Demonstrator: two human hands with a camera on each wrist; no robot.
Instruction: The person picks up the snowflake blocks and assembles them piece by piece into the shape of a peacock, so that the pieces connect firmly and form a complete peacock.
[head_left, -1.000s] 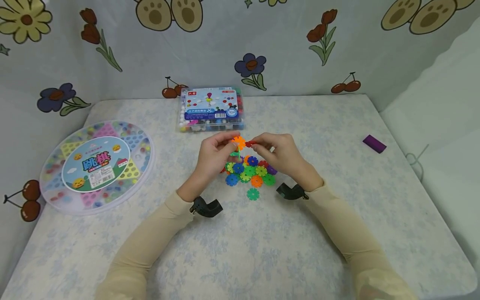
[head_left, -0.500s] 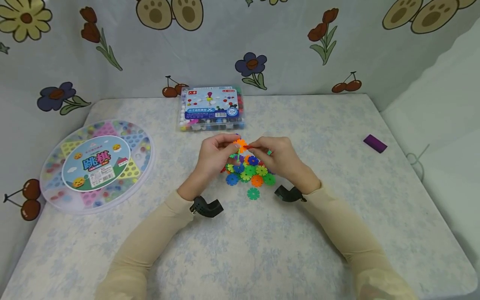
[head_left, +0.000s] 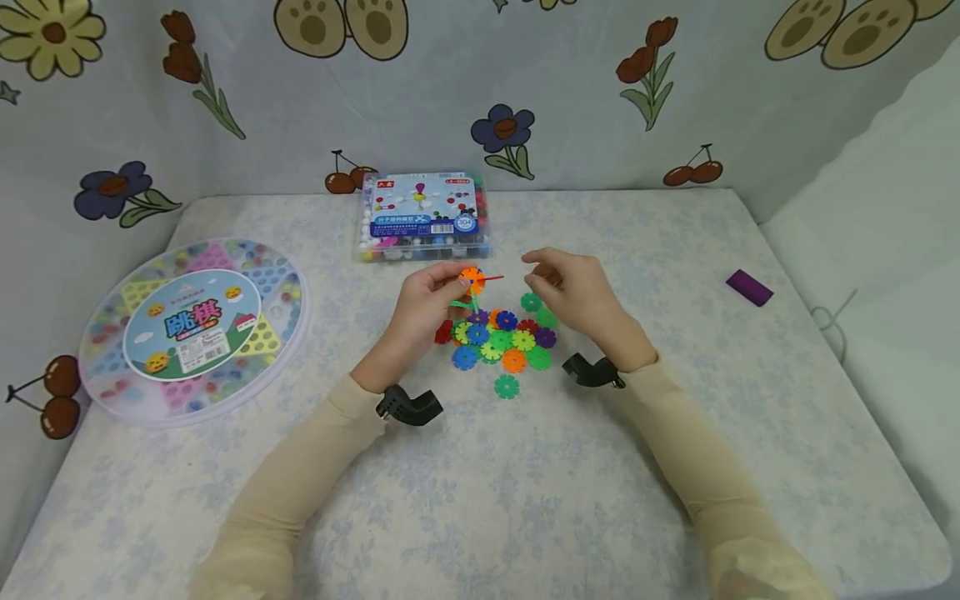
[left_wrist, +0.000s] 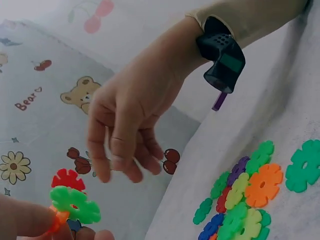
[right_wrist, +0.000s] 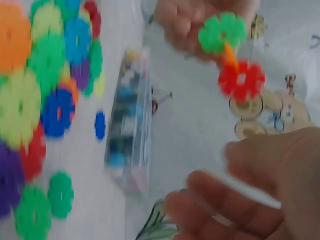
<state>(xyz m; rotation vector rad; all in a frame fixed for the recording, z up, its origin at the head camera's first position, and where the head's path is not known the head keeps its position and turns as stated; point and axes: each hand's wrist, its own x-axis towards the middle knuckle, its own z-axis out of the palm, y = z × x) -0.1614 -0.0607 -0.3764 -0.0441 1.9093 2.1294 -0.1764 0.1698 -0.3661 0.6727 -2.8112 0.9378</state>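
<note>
My left hand [head_left: 423, 312] pinches a small build of notched plastic snowflake discs above the table. In it, an orange disc [head_left: 472, 279] joins a red disc [right_wrist: 241, 80] and a green disc [left_wrist: 87, 210]. A bit of blue shows at the orange disc's edge; what it belongs to is partly hidden. My right hand [head_left: 581, 287] hangs apart to the right, fingers loosely bent, with nothing in them. Below both hands lies a pile of loose snowflake discs [head_left: 498, 340] in several colours, with one green disc [head_left: 507, 387] nearer the front.
Behind the hands lies a clear plastic case [head_left: 423, 218] of small coloured parts. A round Chinese checkers set [head_left: 191, 329] occupies the left side. Toward the right edge of the table [head_left: 637, 517] is a purple block [head_left: 749, 287]. A patterned curtain [head_left: 420, 108] hangs behind.
The right hand has let go of the red disc, which now sticks out from the orange one, and has drawn away to the right. The left hand keeps its hold, shifting slightly.
</note>
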